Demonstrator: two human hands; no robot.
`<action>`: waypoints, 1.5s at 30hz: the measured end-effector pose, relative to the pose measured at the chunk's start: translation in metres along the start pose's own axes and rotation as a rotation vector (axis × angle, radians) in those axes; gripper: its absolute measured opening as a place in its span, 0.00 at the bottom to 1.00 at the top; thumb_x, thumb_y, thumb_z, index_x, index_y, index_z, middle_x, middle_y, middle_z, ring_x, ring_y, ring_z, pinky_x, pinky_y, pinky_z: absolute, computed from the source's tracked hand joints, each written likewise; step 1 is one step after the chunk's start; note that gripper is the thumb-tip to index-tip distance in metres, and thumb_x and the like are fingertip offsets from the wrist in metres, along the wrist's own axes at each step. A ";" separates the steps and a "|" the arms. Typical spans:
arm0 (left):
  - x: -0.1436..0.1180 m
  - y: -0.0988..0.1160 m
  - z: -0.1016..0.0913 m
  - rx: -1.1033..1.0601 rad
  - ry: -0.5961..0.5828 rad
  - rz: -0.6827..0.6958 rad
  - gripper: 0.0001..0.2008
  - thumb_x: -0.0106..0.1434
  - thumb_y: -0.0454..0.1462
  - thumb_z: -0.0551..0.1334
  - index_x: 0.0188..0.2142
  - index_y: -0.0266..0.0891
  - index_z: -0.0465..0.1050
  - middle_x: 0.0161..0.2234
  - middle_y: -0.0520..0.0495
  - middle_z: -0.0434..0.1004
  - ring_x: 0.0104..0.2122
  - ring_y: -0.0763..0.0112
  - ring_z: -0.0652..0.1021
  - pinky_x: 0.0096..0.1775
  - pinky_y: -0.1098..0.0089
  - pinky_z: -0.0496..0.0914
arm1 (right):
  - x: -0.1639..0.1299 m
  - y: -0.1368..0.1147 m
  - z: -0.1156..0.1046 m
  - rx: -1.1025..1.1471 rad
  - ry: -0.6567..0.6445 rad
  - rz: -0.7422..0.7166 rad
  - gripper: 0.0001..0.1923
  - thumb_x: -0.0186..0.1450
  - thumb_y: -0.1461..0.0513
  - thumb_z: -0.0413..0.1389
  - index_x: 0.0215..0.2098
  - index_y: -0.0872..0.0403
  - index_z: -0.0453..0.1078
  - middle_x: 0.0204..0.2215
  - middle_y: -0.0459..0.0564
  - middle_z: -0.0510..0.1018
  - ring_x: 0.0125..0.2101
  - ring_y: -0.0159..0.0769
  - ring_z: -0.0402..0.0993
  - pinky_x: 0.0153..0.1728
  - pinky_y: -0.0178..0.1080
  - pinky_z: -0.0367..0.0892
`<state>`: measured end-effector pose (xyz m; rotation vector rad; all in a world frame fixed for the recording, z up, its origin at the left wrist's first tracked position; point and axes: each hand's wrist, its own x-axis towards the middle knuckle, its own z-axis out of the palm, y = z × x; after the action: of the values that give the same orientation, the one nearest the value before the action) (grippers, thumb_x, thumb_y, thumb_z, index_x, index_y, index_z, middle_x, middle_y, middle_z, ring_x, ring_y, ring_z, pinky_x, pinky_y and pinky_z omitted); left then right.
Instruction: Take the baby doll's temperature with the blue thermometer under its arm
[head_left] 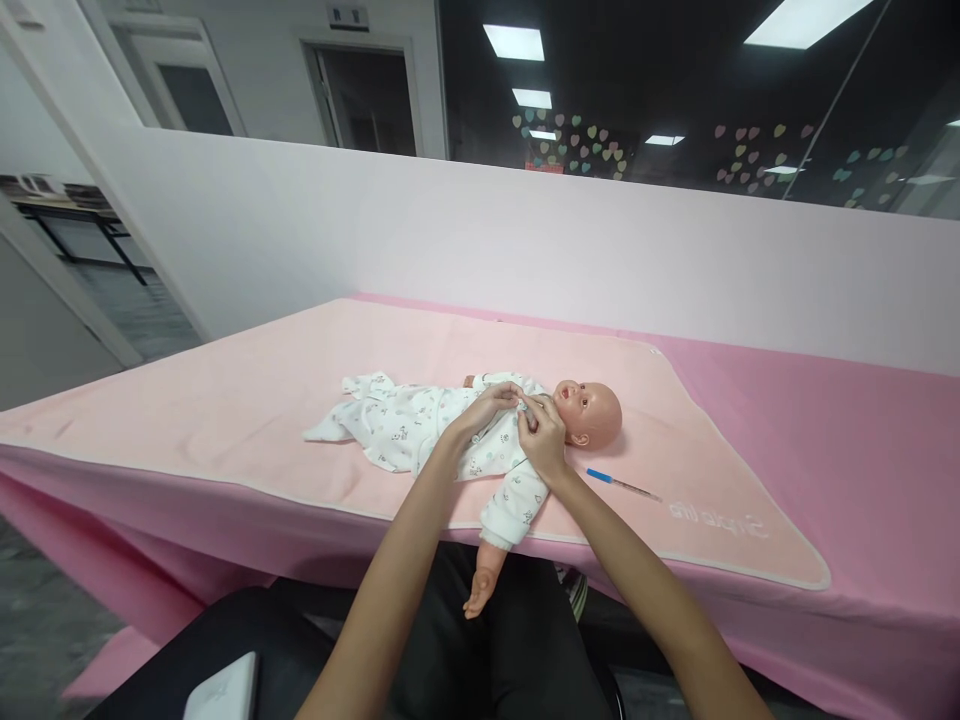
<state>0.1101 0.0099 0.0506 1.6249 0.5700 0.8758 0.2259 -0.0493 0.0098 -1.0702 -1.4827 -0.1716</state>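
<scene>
A baby doll (592, 413) lies on its back, head to the right, dressed in a white patterned romper (405, 425). Over the doll's upper chest my two hands meet at the fingertips. My left hand (491, 405) pinches the romper's front near the neckline. From the other side, my right hand (544, 435) closes its fingers on the same bit of cloth; the exact spot is partly hidden by the fingers. One doll arm (487, 575) hangs over the table's near edge, between my forearms.
A thin stick with a blue handle (600, 476) lies right of the doll's shoulder. Under the doll spreads a peach mat (247, 400) on a pink tablecloth (885, 460). A white low wall (562, 250) stands behind. A white flat object (223, 690) is at lower left.
</scene>
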 end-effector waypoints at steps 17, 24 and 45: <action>-0.040 -0.006 0.002 0.394 0.223 0.180 0.19 0.56 0.43 0.59 0.47 0.38 0.66 0.46 0.43 0.69 0.46 0.65 0.70 0.48 0.65 0.64 | 0.003 0.002 -0.001 -0.050 -0.032 -0.121 0.12 0.63 0.66 0.46 0.38 0.53 0.70 0.39 0.53 0.73 0.42 0.36 0.69 0.43 0.40 0.67; -0.090 -0.018 -0.001 0.961 0.439 0.291 0.16 0.61 0.39 0.52 0.48 0.40 0.66 0.45 0.44 0.71 0.46 0.64 0.70 0.49 0.63 0.63 | 0.009 0.000 -0.002 -0.102 -0.263 -0.239 0.10 0.63 0.65 0.48 0.34 0.51 0.72 0.44 0.51 0.73 0.47 0.38 0.65 0.48 0.45 0.61; -0.079 -0.011 0.005 1.124 0.708 0.448 0.13 0.61 0.35 0.52 0.40 0.40 0.73 0.38 0.47 0.76 0.40 0.66 0.71 0.46 0.63 0.60 | 0.012 -0.005 -0.002 -0.107 -0.320 -0.190 0.06 0.61 0.65 0.48 0.34 0.54 0.67 0.44 0.53 0.71 0.46 0.39 0.64 0.51 0.45 0.54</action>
<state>0.0673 -0.0503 0.0209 2.4877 1.3935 1.6611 0.2266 -0.0471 0.0230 -1.0767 -1.8837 -0.2232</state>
